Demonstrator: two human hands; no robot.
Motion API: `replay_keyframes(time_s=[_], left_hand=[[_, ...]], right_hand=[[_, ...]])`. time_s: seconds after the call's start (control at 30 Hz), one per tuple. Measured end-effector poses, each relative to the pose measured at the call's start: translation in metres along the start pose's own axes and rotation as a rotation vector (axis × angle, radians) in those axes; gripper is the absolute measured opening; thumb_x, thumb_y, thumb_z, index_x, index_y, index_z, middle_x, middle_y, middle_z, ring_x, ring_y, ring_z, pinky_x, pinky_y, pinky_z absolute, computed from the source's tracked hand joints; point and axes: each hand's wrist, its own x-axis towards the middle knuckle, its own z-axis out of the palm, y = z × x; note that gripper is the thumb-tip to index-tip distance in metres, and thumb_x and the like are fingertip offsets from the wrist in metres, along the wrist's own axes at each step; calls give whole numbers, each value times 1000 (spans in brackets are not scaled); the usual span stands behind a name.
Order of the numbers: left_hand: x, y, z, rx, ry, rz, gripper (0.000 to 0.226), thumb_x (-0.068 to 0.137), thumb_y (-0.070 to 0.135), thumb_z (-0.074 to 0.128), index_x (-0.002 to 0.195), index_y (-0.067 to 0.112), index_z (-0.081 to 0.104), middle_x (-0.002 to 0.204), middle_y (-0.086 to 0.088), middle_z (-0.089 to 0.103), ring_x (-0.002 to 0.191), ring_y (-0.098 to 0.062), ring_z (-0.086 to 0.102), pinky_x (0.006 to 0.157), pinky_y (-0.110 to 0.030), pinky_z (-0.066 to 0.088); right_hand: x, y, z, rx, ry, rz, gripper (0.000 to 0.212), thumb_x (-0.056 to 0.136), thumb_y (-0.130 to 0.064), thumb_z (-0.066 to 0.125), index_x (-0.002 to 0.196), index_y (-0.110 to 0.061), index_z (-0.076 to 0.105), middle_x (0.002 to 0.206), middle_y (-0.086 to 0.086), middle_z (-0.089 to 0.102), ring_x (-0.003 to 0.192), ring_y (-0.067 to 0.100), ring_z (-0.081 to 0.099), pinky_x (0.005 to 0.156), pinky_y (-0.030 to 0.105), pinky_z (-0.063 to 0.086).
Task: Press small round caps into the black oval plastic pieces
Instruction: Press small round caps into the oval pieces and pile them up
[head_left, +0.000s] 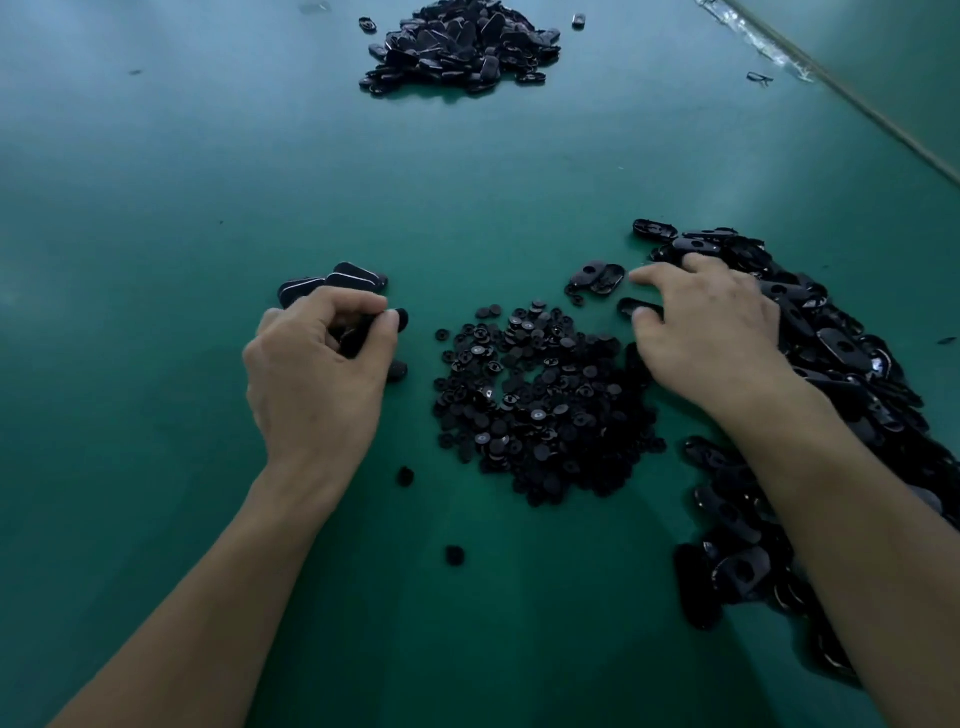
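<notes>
Green desk (208, 467), dim light, seen from the head camera.

Left hand (317, 364): palm down, fingers curled in, thumb and fingertips pinching a black piece (401, 318). Only its rounded end shows past the fingers, and whether it is a cap or an oval cannot be told. A small stack of ovals (332, 280) lies just behind the knuckles, touching or nearly touching the hand. One loose dark bit (397, 370) sits by the thumb side.

Right hand (711, 322): palm down, fingers loosely spread, lying over the near-left edge of the big oval heap (841, 358). The heap runs along the right side of the desk and under the right forearm. The index finger is stretched toward two stray ovals (597, 278). The thumb tip is at the rim of a single oval (629, 306); no grip on it is visible.

Cap pile (540, 400): small round black caps, spread in a flat mound on the desk between the two hands, close to the right wrist. Two stray caps lie nearer the person, one (405, 475) by the left wrist and one (454, 555) further down.

Far pile (462, 47): another mound of black ovals at the far end of the desk, well apart from both hands. A taped seam (779, 52) crosses the upper right corner.
</notes>
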Motion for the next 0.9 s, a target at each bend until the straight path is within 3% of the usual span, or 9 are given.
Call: replay_keyframes(time_s=[0.17,0.3,0.4,0.5,0.6,0.73,0.83,0.9], left_hand=[[2,-5,-1,57,-38,-60,9,84,34,76,86,38,68,78,16,66,83,-28,62,71,-42,53],[4,-10,-1,144,-53,-84,9,85,33,75,89,35,67,88,11,63,87,-26,61,70,-36,48],[5,-12,-1,186,-46,-115,12,87,29,74,93,36,67,100,13,51,102,-17,57,74,-34,42],[4,-13,-1,186,-52,-136,16,88,25,72,100,35,67,104,13,45,104,-10,51,76,-35,42],[4,-11,-1,169,-54,-106,15,89,24,71,100,33,67,105,12,46,107,-15,53,79,-38,47],[1,-8,2,123,-47,-31,10,88,25,71,96,31,68,101,12,50,100,-21,57,77,-36,49],[-2,-5,3,104,-59,72,6,89,22,71,92,27,69,92,11,57,91,-16,56,72,-17,41],[-4,-1,4,86,-77,142,6,88,21,71,90,25,69,83,12,58,85,-13,53,69,-16,41]], right_hand=[[3,13,9,-85,14,69,44,102,-32,43,146,-32,46,153,14,39,140,38,31,114,50,22],[6,17,9,-128,67,19,39,102,-28,46,140,-29,55,139,13,53,129,38,44,108,50,31],[8,20,6,-156,110,-4,33,101,-26,49,132,-30,62,126,12,61,119,38,51,100,48,37],[8,20,4,-138,174,-19,26,100,-24,54,120,-28,70,119,10,67,114,38,55,97,47,40],[7,19,6,-136,203,-29,21,99,-26,55,108,-24,74,110,9,69,109,37,57,94,46,41],[5,16,7,-138,268,-38,30,101,-28,46,114,-19,72,113,13,67,106,40,57,93,47,42],[4,10,8,-150,241,-51,39,102,-42,44,118,-17,70,122,13,63,114,38,53,97,47,39],[5,9,9,-201,173,-51,41,101,-47,48,120,-17,68,125,13,60,118,37,50,98,47,38]])
